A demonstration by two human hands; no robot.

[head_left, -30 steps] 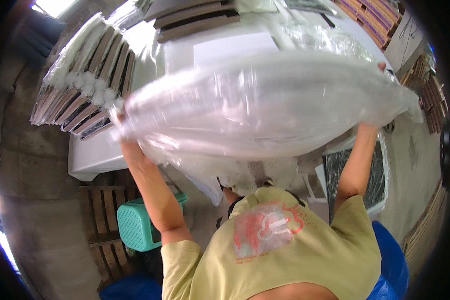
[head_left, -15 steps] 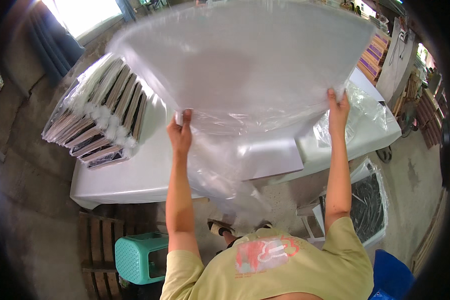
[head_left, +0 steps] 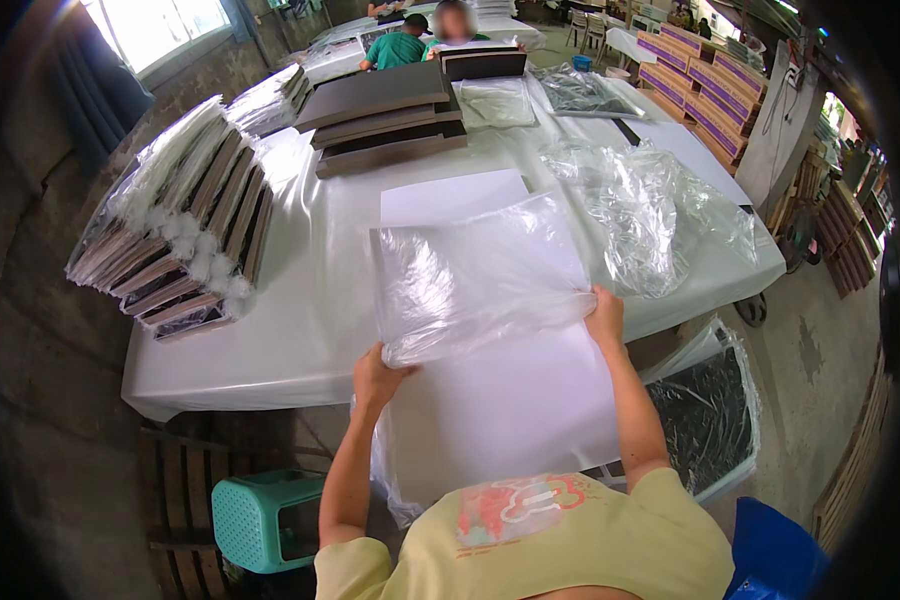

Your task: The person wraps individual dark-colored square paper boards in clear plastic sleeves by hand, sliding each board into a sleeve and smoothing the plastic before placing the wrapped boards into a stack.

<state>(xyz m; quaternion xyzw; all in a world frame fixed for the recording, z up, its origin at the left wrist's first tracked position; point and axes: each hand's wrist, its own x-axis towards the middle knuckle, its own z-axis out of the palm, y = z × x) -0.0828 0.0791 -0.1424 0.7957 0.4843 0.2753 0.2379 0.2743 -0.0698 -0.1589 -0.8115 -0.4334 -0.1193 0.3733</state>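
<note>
While left hand (head_left: 376, 378) and right hand (head_left: 604, 316) pinch clear film (head_left: 480, 268) over white sheet (head_left: 500, 415), step looks like spreading; next needs even tension.

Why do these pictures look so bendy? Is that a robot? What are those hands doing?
No robot here, just a person's two bare hands. A camera on the person's head looks down for every picture, and its very wide lens bends straight edges. The left hand and right hand grip the near edge of some clear plastic. A big white sheet shows between it and the person's yellow shirt. On the table stand plastic-wrapped flat pieces in a leaning row at the left, with dark flat pieces stacked farther back and crumpled plastic on the right.
</note>
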